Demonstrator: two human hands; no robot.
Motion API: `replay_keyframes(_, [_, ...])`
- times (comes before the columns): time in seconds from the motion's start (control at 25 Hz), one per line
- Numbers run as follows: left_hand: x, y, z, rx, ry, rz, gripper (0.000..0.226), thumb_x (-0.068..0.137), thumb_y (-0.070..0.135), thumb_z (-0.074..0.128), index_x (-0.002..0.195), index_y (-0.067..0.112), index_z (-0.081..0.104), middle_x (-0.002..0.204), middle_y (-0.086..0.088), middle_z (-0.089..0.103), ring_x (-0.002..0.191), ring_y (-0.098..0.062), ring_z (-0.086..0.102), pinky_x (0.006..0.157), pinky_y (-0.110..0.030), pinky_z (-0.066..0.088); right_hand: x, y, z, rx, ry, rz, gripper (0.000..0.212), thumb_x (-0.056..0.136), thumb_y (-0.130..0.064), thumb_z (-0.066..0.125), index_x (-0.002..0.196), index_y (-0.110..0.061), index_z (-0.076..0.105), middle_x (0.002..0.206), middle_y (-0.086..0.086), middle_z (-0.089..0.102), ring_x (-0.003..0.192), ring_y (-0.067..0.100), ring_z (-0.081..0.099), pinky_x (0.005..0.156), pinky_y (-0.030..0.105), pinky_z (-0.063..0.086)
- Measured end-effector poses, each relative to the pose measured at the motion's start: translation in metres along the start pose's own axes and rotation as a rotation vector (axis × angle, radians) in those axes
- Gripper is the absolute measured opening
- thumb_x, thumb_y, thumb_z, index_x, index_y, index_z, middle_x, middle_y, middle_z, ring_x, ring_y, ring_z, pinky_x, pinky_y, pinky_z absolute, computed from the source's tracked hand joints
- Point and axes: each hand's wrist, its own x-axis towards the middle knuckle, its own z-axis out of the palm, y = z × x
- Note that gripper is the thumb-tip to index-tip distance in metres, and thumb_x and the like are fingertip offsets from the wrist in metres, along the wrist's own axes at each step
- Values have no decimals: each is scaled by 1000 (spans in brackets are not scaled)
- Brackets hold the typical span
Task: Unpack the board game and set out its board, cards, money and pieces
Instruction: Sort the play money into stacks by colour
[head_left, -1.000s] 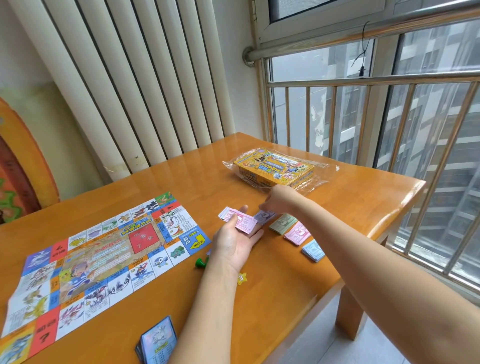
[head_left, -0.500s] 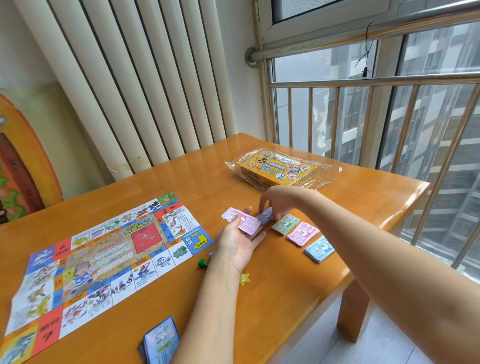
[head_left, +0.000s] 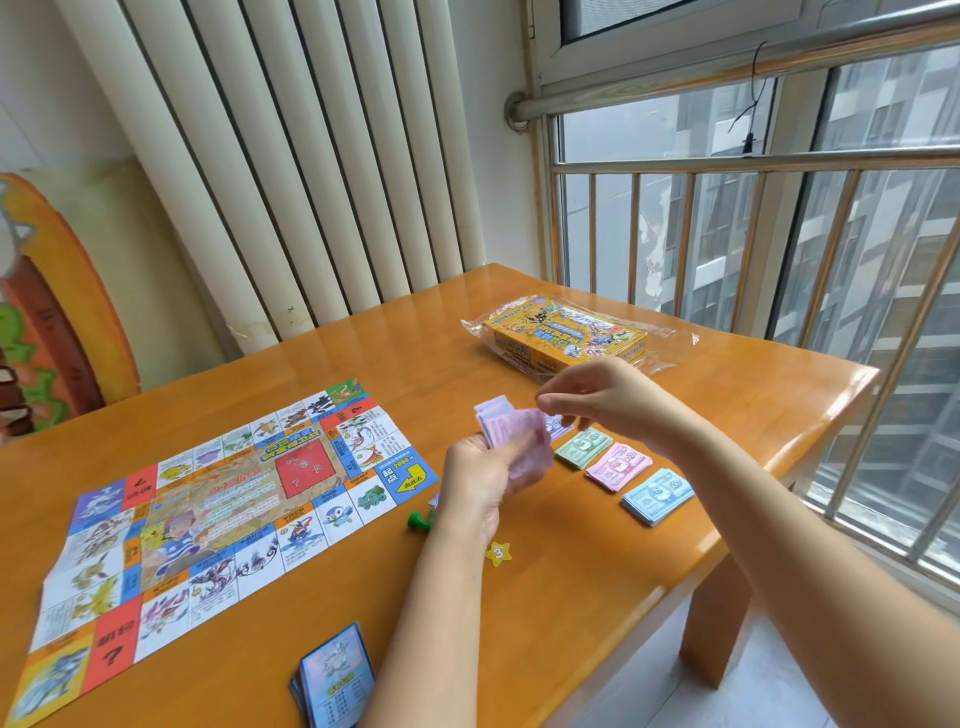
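Orange wood of the table (head_left: 571, 597) under everything. Lower left: board (head_left: 223, 499) lying flat, "2000" and a yellow arrow on its blue corner square, "?" on red squares. Centre: left hand (head_left: 483, 483) gripping a fan of pink notes (head_left: 514, 436); right hand (head_left: 597, 395) just above, fingertips drawn together, impossible to tell whether pinching anything. To the right, in a row: green pile (head_left: 584, 447), pink pile (head_left: 618, 466), blue pile (head_left: 657, 496), figures too blurred; purple pile (head_left: 560, 427) half hidden behind the notes. Yellow star (head_left: 498, 552) marked "3". Green pawn (head_left: 418, 519) beside the left wrist. Upper centre: yellow box (head_left: 566, 338) in clear wrap, print unreadable. Cards (head_left: 335, 675) cut off by the bottom edge
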Motion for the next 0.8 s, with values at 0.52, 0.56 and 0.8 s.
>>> replay_keyframes(0.52, [-19,1,13,114,-506,-123,19,96,3,47,102,3,65,85,-8,72,73,-14,70,63,-24,58,-61,17,-20,40,92,153,18,76,-30,78,73,-12,73,50,-6,56,44,7,36,43,17,27])
replay_keyframes(0.56, [-19,0,14,159,-470,-88,17,95,4,51,101,5,66,82,-5,72,70,-12,69,60,-22,57,-64,18,-21,65,93,156,17,76,-28,78,73,-11,73,50,-4,56,43,8,37,42,17,28])
replay_keyframes(0.8, [-22,-3,19,277,-305,99,19,80,0,70,94,13,71,73,2,72,63,-7,67,57,-18,53,-70,18,-19,-15,147,87,9,72,-19,82,78,-19,74,66,-6,68,43,1,43,46,16,34])
